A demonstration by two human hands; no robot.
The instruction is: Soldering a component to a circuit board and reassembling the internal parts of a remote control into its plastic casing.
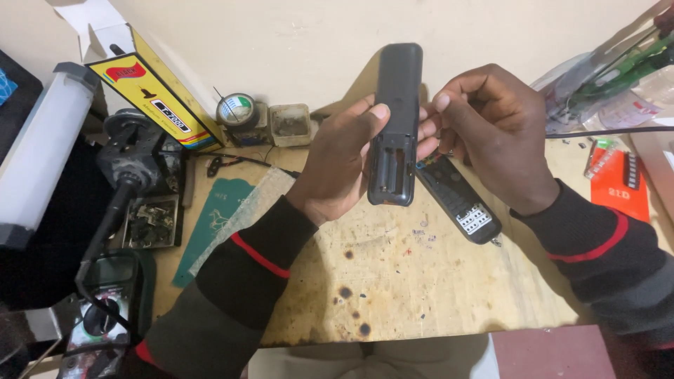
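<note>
Both hands hold a dark remote control, back side up, above a scorched wooden bench

The bench carries a second remote lying face up just under the held one, a yellow box leaning at the back left, a multimeter at the left edge, and a solder reel by the wall; the held remote control stands nearly upright between the 2 hands, its battery bay uncovered and looking empty. The left hand has its grip closed round the remote's lower left side, thumb on the back. The right hand pinches the right edge with its fingertips. Judged from this, a firm left grip and light, even pressure along the seam would serve best
</note>
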